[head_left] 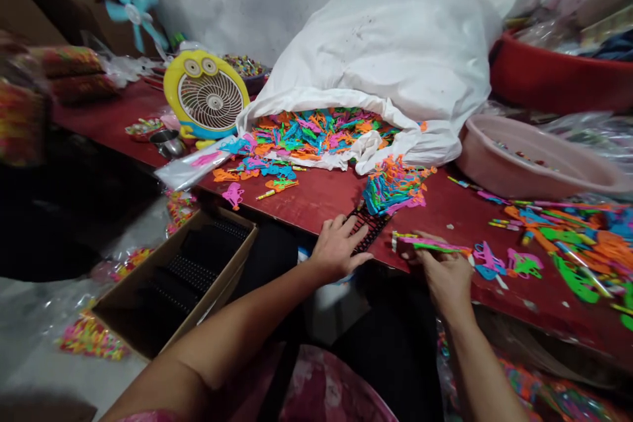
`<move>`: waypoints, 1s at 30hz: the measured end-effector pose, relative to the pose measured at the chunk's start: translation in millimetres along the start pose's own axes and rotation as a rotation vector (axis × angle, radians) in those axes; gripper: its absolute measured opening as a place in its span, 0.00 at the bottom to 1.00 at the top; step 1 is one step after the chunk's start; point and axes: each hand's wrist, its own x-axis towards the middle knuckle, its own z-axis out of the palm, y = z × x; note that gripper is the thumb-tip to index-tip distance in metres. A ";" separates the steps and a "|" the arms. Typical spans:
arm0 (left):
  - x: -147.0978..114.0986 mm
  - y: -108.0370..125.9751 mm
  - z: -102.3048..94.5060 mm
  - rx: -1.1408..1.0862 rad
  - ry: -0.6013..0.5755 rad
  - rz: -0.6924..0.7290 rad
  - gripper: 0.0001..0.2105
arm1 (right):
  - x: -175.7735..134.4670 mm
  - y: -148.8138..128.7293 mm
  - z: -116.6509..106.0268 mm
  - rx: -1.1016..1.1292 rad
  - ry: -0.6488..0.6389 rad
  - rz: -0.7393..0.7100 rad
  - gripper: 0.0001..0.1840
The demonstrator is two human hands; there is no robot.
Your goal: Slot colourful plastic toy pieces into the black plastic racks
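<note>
My left hand (340,249) lies with its fingers spread over the near part of a black plastic grid rack (374,227) at the table's edge. A dense bunch of colourful plastic toy pieces (398,188) stands at the rack's far end. To the right, my right hand (448,280) is closed round a few thin plastic sticks (435,244), pink, green and yellow, held level just above the table edge. Loose purple and blue toy pieces (488,257) lie beside that hand. Its fingertips are partly hidden and a little blurred.
A white sack (395,46) spills colourful pieces onto the red table (316,201). A yellow fan (212,95) stands left. A pink basin (534,158) and a heap of sticks and toy pieces (578,237) are right. Below left, a cardboard box (242,247) holds black racks.
</note>
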 end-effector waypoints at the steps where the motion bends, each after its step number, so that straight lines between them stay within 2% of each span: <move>1: -0.3 -0.6 0.0 -0.006 0.005 0.002 0.29 | 0.6 1.1 1.9 -0.009 0.006 -0.013 0.15; 6: -3.9 -4.7 1.2 -0.059 0.035 0.032 0.29 | 4.5 7.8 11.5 -0.131 0.014 -0.061 0.14; 13: -8.4 -8.8 3.2 -0.104 0.061 0.046 0.28 | 4.6 9.9 20.5 -0.197 -0.038 -0.248 0.18; 21: -8.4 -11.1 -1.3 -0.108 0.057 0.070 0.28 | 9.5 2.8 20.1 -0.544 -0.073 -0.491 0.15; 30: -7.2 -10.9 -2.4 -0.063 0.037 0.067 0.27 | 10.5 -2.5 29.4 -0.804 -0.051 -0.597 0.18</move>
